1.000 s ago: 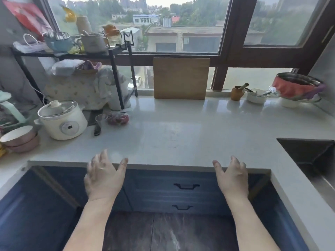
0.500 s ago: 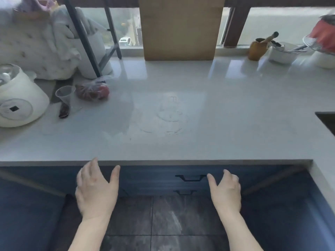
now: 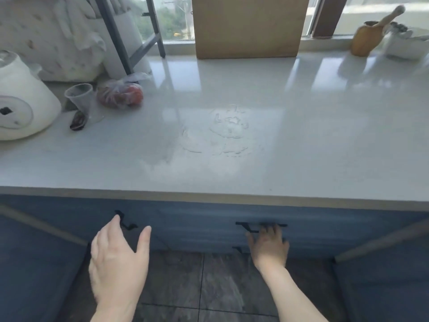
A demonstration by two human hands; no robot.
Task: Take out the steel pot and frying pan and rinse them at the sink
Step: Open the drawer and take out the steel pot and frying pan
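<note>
Both hands at the blue cabinet front (image 3: 197, 226) under the counter; pot & pan not in view.

R hand (image 3: 269, 246) reaches the far black drawer handle (image 3: 261, 225), fingers on/over the bar – blurred, can't tell if they curl round it. L hand (image 3: 117, 259) nearer, fingers spread & straight, holding nothing, fingertips just by a 2nd black handle (image 3: 126, 223). Above: pale countertop (image 3: 301, 135) w/ wet patch (image 3: 227, 131) mid. Far left: white cooker (image 3: 21, 101), clear plastic cup (image 3: 80, 96), bag of red fruit (image 3: 121, 95). Wooden board (image 3: 248, 24) leans at window.
</note>
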